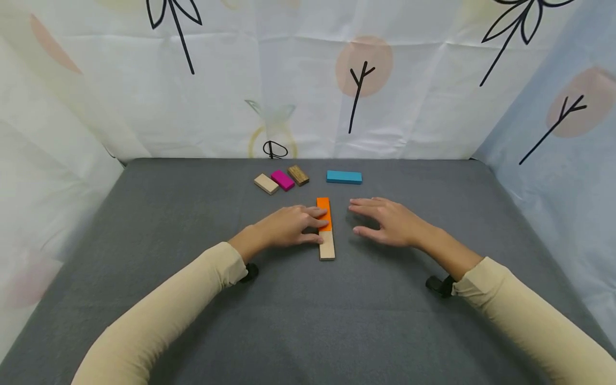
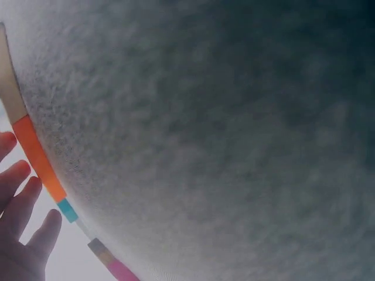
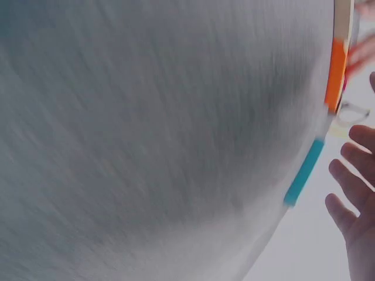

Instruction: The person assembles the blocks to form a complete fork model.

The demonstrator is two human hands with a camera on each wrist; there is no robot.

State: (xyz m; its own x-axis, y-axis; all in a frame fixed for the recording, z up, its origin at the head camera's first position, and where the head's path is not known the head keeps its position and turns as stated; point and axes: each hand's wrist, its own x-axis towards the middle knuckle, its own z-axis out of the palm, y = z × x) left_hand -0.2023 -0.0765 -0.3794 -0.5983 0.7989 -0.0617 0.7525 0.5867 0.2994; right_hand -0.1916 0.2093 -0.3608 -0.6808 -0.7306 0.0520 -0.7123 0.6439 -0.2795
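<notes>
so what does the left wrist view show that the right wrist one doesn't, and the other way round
Only left wrist: the brown block and a clear magenta block (a pinkish speck in the right wrist view is too small to identify).
Only right wrist: the right hand and part of a line print on the backdrop.
Both: the orange block, the light wood block at its end, the blue block and the left hand (blurred in the right wrist view).

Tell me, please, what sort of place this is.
Probably a curtained-off workspace, perhaps for recording: a grey table, pale patterned sheets behind and beside it, and small blocks on top.
</notes>
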